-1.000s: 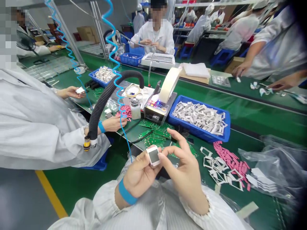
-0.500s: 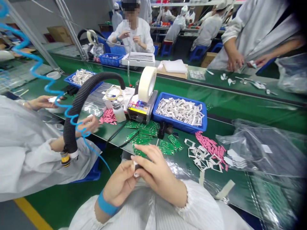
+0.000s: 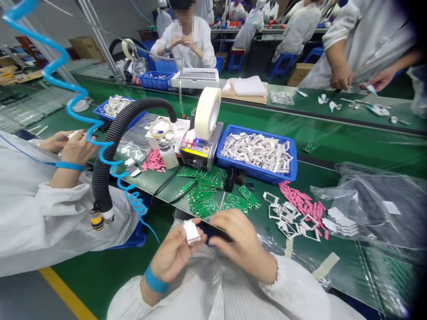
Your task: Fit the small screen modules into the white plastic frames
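Observation:
My left hand [image 3: 173, 253] is closed around a small white square housing [image 3: 191, 232], held up in front of my lap. My right hand [image 3: 238, 242] curls beside it, fingertips pinching a dark flat strip [image 3: 213, 233] that reaches toward the housing. Both hands hover at the near edge of the green bench [image 3: 333, 146]. Just beyond them lie green circuit boards [image 3: 203, 202], white frames [image 3: 293, 224] and pink strips [image 3: 300, 200].
A blue bin of white frames [image 3: 256, 153] and a tape dispenser with a white roll [image 3: 205, 129] stand mid-bench. A black corrugated hose [image 3: 110, 146] and blue coiled air line [image 3: 83, 115] hang at left. A co-worker's sleeve [image 3: 36, 213] fills the left. Plastic bags [image 3: 376, 204] lie right.
The white housing has turned so its back shows and sits clear in my left hand. My right hand has slid rightward off it and now pinches a dark strip. The view shifted slightly.

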A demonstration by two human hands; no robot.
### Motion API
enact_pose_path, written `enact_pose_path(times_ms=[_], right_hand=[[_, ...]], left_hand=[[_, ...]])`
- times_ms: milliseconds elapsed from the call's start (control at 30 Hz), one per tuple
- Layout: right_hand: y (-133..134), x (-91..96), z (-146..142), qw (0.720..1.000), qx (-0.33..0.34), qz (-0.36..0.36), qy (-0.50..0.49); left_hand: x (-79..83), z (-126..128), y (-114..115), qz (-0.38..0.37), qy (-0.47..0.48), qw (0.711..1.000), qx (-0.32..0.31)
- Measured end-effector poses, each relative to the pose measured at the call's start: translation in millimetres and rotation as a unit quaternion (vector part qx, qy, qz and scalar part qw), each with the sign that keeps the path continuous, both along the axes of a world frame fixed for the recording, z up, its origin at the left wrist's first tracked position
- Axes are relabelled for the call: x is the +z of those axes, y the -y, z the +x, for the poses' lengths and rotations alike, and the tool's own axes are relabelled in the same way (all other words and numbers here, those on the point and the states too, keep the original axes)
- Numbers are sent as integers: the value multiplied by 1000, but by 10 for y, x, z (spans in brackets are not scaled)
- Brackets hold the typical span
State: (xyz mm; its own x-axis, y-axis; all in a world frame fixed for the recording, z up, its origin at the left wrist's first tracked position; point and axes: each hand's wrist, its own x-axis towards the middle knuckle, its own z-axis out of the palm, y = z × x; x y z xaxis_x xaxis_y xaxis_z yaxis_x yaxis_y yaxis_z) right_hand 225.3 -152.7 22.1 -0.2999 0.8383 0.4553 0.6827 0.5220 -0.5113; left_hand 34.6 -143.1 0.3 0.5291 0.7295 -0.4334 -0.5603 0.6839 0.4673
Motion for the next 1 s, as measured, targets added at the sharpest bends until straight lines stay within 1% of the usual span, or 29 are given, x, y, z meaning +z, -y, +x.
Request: enact_pose_path(times_ms=[67, 100, 133, 233, 333, 400, 467, 500, 567, 633, 667, 733, 767, 800, 867, 900, 933, 1000], right_hand=[[-93, -91, 124, 991, -85, -89, 58], [-142, -136, 174, 982, -115, -120, 87], [-190, -181, 209, 976, -130, -140, 106], [-319, -302, 218, 970, -138, -162, 117], [-410, -399, 148, 966, -149, -179, 111], [-442, -428, 134, 965, -154, -192, 93], [-439, -394, 178, 965, -142, -210, 62], [-422, -347, 218, 965, -132, -221, 45], [-358, -188, 313, 964, -110, -241, 10], [-270, 33, 380, 954, -103, -266, -89], [-227, 151, 390, 940, -103, -282, -163], [-161, 368, 354, 888, -84, -323, -316], [-144, 452, 314, 862, -62, -345, -366], [-137, 515, 265, 845, -37, -364, -390], [-145, 571, 161, 823, 4, -393, -411], [-151, 569, 112, 812, 10, -402, -423], [-156, 552, 67, 800, 4, -405, -443], [-150, 492, -15, 767, -21, -406, -495]], left_hand=[[-41, -110, -62, 12, -26, 999, 21], [-65, -162, -89, 17, -37, 999, 27], [-91, -206, -111, 22, -45, 998, 30], [-162, -261, -149, 34, -58, 997, 23], [-203, -228, -164, 33, -50, 998, 17], [-206, -197, -174, 30, -43, 998, 16], [-190, -177, -188, 32, -42, 999, 15], [-176, -170, -196, 34, -42, 998, 15], [-133, -150, -210, 39, -43, 998, 14], [-73, -109, -214, 45, -47, 998, 9], [-36, -77, -212, 47, -48, 998, 4], [45, 8, -200, 44, -49, 998, -19], [88, 56, -191, 40, -47, 997, -37], [130, 104, -180, 36, -42, 997, -56], [204, 193, -156, 34, -30, 996, -80], [232, 230, -145, 40, -27, 996, -77], [255, 261, -133, 52, -29, 996, -60], [279, 306, -114, 89, -44, 995, -5]])
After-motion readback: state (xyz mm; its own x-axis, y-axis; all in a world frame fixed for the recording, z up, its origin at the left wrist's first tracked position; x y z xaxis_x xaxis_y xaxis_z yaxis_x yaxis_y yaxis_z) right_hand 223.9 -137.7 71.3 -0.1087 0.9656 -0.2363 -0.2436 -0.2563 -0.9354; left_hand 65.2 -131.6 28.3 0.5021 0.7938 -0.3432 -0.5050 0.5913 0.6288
